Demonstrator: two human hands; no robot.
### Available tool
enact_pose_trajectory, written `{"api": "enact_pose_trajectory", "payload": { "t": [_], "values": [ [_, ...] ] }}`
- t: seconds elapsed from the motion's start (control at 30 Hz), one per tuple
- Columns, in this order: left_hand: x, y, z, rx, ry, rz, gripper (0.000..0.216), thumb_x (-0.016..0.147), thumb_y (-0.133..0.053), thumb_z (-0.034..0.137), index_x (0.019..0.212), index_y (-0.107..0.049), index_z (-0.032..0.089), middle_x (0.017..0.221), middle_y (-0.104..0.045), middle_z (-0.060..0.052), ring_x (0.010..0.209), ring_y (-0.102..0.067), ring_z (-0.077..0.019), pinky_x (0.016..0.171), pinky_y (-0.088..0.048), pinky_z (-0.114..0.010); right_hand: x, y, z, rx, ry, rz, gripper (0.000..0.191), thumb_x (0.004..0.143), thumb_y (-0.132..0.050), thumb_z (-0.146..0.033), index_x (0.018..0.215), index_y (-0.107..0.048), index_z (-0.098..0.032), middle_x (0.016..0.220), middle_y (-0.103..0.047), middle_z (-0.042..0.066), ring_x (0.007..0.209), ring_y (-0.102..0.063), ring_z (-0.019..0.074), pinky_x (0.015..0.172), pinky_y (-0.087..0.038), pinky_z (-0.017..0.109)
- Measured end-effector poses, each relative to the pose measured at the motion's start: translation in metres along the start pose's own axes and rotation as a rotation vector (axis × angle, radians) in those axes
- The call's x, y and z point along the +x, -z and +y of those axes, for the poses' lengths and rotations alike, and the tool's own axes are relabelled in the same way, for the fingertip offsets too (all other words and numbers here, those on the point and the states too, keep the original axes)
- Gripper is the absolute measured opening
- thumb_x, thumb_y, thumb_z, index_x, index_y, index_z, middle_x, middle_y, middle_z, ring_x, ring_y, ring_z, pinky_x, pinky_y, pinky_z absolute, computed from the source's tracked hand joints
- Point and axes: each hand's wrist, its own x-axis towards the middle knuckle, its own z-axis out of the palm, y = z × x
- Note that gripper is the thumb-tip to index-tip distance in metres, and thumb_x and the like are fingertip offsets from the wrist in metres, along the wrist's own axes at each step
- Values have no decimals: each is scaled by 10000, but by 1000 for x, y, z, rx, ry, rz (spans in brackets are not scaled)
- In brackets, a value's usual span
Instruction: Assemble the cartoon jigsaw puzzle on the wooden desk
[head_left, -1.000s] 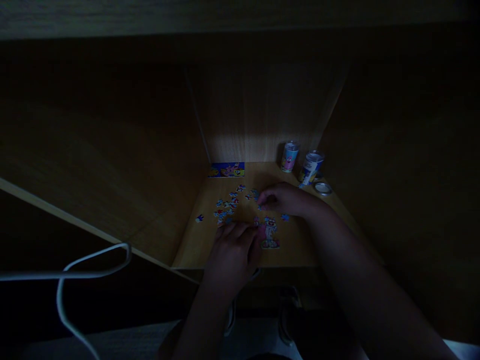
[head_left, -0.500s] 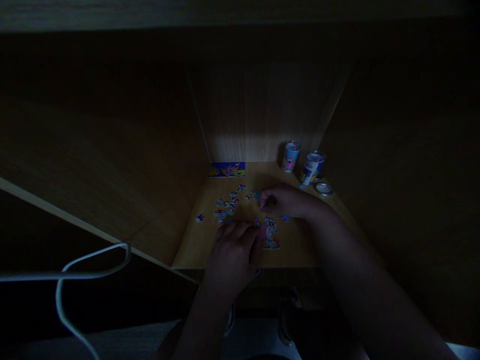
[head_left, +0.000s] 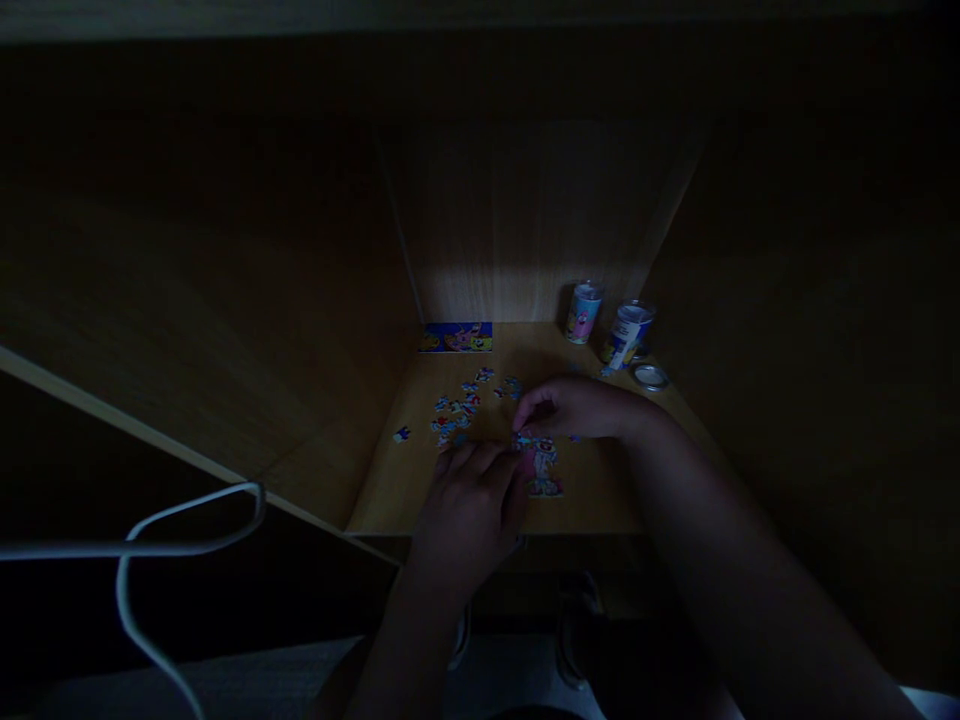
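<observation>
A partly joined cluster of jigsaw pieces, pink and white, lies on the wooden desk. My left hand rests flat beside it, fingers stretched out, fingertips touching its left edge. My right hand is curled above the cluster's top, thumb and fingers pinched on a small puzzle piece that meets the cluster. Several loose pieces are scattered further back on the left.
A picture card leans at the back wall. Two small printed tins stand at the back right, with a round lid beside them. Dark wooden panels close in both sides. A white cable hangs at the lower left.
My right hand has come nearer and down from the loose pieces to the top of the joined cluster, carrying a piece. The left hand has stayed put.
</observation>
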Motion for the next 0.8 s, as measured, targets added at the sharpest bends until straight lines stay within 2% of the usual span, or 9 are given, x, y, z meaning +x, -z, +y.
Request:
{"api": "enact_pose_trajectory", "payload": {
  "t": [0.53,0.7,0.8],
  "values": [
    [1,-2,0,3,16,0,172,1066,-621,247,1195,-734,251,1172,-745,-55,1085,-656,-279,1028,-494,-514,0,1,1,-43,4,9,197,943,-683,-252,1085,-812,-204,1042,-822,25,943,-738,177,834,-533,279],
    [1,-1,1,9,16,8,172,1055,-632,238,1192,-735,251,1175,-745,-54,1088,-661,-287,1024,-499,-529,0,-2,0,-39,17,62,280,977,-650,-291,1213,-793,-246,1174,-818,25,1043,-742,207,921,-550,331],
    [1,-1,1,0,8,15,184,1057,-631,235,1207,-734,262,1183,-743,-46,1094,-663,-284,1030,-502,-527,2,-6,1,-60,29,77,252,988,-632,-273,1170,-806,-255,1189,-817,23,1073,-744,212,959,-546,348]
  ]
}}
